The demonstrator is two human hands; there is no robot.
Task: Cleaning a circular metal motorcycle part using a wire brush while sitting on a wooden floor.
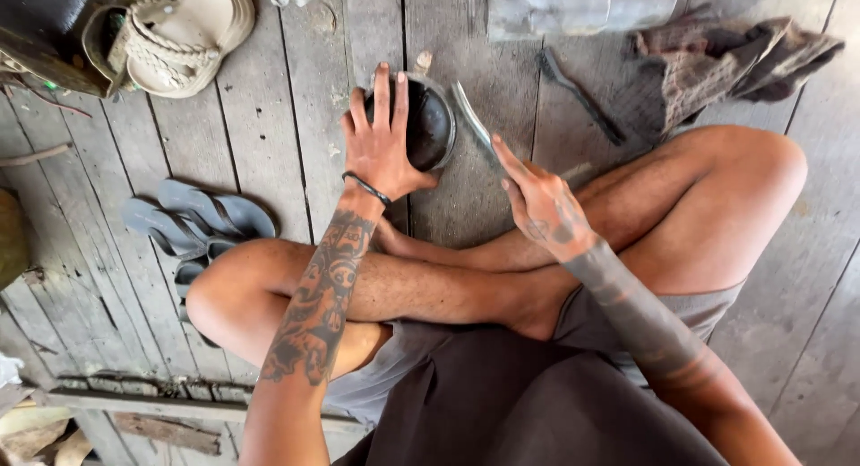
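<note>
Dark round coconut-shell bowl (pixel 421 124) sits on the grey plank floor (pixel 269 143) before our crossed legs. Our left hand (pixel 381 143) lies flat over its side, fingers spread, steadying rather than clasping. Our right hand (pixel 537 197) clasps a thin metal blade (pixel 475 121) angled toward the rim; we judge a slip could cut the left fingers.
</note>
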